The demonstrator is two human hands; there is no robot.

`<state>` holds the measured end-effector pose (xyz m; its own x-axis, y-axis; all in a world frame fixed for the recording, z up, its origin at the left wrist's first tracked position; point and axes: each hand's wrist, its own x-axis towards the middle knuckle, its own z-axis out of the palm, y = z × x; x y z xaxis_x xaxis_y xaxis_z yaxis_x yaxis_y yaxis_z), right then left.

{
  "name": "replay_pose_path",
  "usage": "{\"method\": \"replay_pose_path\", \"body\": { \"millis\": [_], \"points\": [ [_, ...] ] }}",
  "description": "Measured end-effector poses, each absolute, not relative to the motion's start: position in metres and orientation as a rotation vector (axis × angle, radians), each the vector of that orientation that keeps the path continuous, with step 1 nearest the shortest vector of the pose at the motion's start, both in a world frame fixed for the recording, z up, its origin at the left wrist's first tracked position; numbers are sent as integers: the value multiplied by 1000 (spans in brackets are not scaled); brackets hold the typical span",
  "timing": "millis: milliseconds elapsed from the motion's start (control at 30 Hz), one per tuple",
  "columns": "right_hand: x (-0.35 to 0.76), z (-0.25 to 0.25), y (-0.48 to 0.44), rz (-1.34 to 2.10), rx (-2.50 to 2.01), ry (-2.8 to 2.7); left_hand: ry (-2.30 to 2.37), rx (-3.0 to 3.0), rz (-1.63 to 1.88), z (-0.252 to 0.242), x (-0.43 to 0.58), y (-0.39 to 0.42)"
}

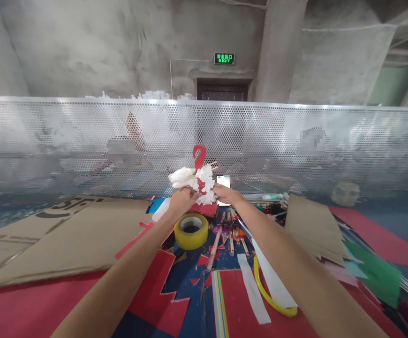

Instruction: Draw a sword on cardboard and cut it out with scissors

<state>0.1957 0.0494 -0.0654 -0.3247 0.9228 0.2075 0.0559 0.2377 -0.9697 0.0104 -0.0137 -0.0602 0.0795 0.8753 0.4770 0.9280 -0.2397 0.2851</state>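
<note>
Left hand [182,199] and right hand [225,193], each grip clamped on a white fluffy paper craft with red hooked neck [200,180], raised above the counter [31,305], beyond a yellow tape roll [191,231], before a perforated metal screen [295,141].

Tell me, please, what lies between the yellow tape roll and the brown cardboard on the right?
Head view: a scatter of thin sticks and the right forearm.

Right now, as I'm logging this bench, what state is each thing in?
left hand: gripping the paper craft
right hand: gripping the paper craft
paper craft: held up, red hook on top
tape roll: lying flat, untouched
cardboard sheet: lying flat
</note>
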Motion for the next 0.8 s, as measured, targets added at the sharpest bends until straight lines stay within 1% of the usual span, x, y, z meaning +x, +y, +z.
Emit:
{"method": "replay_pose_path", "body": {
  "millis": [167, 333, 500, 800],
  "points": [
    [197, -69, 43, 1270, -897, -1612, -1875, -2221, -797, -55, 10, -19],
    [210, -71, 27, 1219, -823, -1581, -1911, -2193, -726, -50, 11, -25],
    [213, -74, 14, 1074, -829, -1562, -1924, -2145, -677, -45, 17, -28],
    [201, -88, 12, 755, -1014, -1464, -1883, -2124, -651, -42, 22, -33]
  ]
}}
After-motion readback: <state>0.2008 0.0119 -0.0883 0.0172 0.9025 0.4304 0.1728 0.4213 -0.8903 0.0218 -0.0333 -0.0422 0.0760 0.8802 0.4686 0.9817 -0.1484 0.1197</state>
